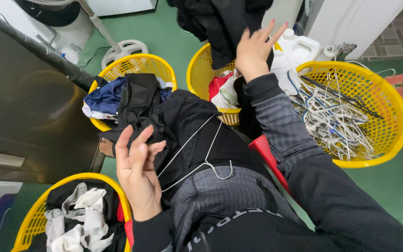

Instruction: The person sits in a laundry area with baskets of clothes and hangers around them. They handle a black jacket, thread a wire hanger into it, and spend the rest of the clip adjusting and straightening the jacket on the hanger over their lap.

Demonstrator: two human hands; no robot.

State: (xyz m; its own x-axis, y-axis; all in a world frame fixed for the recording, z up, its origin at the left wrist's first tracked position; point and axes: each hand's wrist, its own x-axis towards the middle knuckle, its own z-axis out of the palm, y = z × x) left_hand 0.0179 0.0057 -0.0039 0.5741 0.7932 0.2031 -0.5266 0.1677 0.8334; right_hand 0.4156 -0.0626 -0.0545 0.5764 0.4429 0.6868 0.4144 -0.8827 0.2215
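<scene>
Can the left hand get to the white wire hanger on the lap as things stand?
Probably yes. The left hand is open and empty, right beside the white wire hanger lying on top of the black garment on the lap, with nothing covering it.

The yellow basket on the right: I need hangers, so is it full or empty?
Partly full: the right-hand yellow basket holds a tangled heap of wire hangers covering most of its bottom, well below the rim.
</scene>
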